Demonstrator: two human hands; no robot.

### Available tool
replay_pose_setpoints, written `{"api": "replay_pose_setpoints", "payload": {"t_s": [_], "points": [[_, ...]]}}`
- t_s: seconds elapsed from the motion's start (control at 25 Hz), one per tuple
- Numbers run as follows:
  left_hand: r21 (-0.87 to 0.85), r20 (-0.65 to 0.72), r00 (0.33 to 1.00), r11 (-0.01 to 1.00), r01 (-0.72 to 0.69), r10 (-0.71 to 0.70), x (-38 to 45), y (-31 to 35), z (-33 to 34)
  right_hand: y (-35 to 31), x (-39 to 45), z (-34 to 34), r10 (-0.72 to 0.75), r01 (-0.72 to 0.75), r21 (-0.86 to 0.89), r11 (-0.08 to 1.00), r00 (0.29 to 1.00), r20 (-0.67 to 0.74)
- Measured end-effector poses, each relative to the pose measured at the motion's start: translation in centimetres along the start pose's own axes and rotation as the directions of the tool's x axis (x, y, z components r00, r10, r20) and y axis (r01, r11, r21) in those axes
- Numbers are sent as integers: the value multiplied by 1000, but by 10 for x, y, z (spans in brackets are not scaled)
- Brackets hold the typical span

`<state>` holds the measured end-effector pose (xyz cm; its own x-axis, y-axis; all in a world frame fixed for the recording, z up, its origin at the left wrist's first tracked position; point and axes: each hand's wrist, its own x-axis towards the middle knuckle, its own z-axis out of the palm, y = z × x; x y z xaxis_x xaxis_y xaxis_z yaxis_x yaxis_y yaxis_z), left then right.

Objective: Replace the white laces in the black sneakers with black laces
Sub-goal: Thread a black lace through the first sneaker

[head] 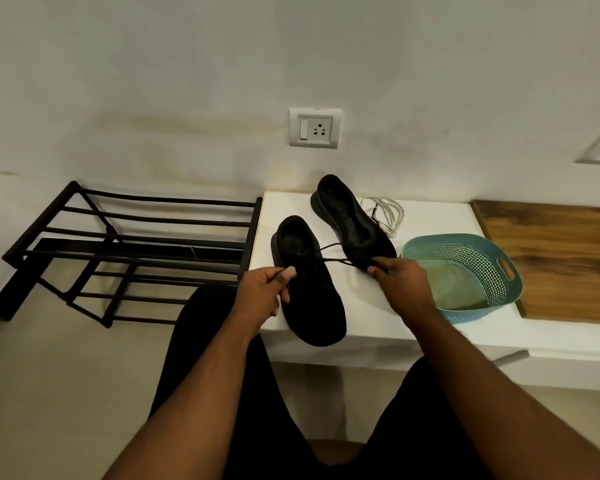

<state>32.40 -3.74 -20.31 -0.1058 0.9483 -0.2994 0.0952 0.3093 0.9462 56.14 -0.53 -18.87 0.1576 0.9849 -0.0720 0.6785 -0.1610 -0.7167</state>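
- The left hand (264, 289) pinched one end of the thin black lace (329, 259) between thumb and fingers, just beside the near shoe.
- The right hand (400, 282) pinched the other end, with its fingers curled around it.
- The near black sneaker (312, 299) lay on the white tabletop (430, 223) between the two hands, its toe toward the person and its long side running near to far.
- The lace ran out from the shoe's top to each hand, so the next pull would likely go sideways, away from the shoe. Both hands looked about equally near to it.
- The far black sneaker (350, 216) had bare holes with no lace, so it likely came next.
- The loose white laces (388, 211) lay just past it.
- The round blue plastic basket (465, 271) sat to the right.
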Motion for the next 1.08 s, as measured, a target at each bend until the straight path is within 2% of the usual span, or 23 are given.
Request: {"api": "replay_pose_setpoints", "payload": {"t_s": [0.04, 0.08, 0.12, 0.16, 0.2, 0.28, 0.36, 0.4, 0.48, 0.52, 0.56, 0.6, 0.64, 0.68, 0.72, 0.76, 0.8, 0.88, 0.96, 1.08], "points": [[29, 34, 999, 1000, 1, -2, 2, 1, 3, 2, -1, 5, -64, 85, -210, 974, 993, 101], [82, 111, 994, 997, 2, -11, 3, 0, 8, 0, -4, 12, -166, 207, -295, 933, 973, 159], [126, 209, 978, 992, 1, -28, 3, -2, 12, -5, -8, 20, -281, 327, -237, 915, 937, 210], [137, 294, 954, 990, 13, -54, 3, -3, 16, -13, -12, 27, -363, 389, -52, 920, 894, 264], [109, 347, 935, 993, 40, -76, 5, -4, 17, -18, -16, 36, -374, 335, 172, 926, 870, 322], [-6, 365, 927, 996, 90, -82, 13, -5, 15, -22, -16, 44, -304, 78, 455, 887, 841, 448], [-95, 356, 931, 988, 120, -79, 21, -4, 12, -20, -7, 47, -263, -86, 550, 831, 810, 524], [-115, 362, 929, 985, 126, -76, 24, -4, 12, -20, -5, 48, -265, -112, 565, 818, 798, 541], [-137, 383, 922, 982, 126, -65, 29, -2, 17, -21, -2, 53, -250, -115, 591, 798, 830, 499], [-137, 352, 935, 985, 103, -49, 32, -3, 21, -24, 1, 56, -213, -114, 598, 793, 868, 448], [-100, 253, 967, 994, 43, -17, 38, -5, 25, -28, 5, 58, -162, -119, 604, 788, 907, 389], [23, 95, 994, 998, -53, 51, 44, -6, 27, -30, 12, 61, -98, -126, 612, 780, 942, 319], [249, -66, 982, 956, -153, 175, 50, -9, 27, -32, 21, 63, -45, -119, 620, 775, 969, 242], [500, -164, 939, 846, -186, 303, 56, -14, 28, -34, 30, 65, -15, -90, 607, 790, 986, 167], [686, -194, 901, 710, -159, 389, 60, -18, 29, -37, 40, 67, -25, -42, 561, 827, 993, 111], [798, -195, 883, 593, -111, 427, 63, -22, 31, -39, 48, 71, -68, 19, 478, 878, 994, 86], [853, -200, 881, 518, -58, 428, 65, -26, 33, -41, 55, 75, -133, 90, 364, 927, 986, 96], [879, -221, 868, 477, -21, 445, 65, -28, 37, -44, 65, 82, -245, 231, 99, 968, 953, 176], [902, -167, 849, 425, -73, 501, 69, -30, 40, -42, 73, 83, -292, 321, -79, 944, 921, 260], [917, -81, 900, 386, -101, 428, 75, -32, 44, -40, 79, 78, -367, 463, -255, 849, 864, 345]]}}
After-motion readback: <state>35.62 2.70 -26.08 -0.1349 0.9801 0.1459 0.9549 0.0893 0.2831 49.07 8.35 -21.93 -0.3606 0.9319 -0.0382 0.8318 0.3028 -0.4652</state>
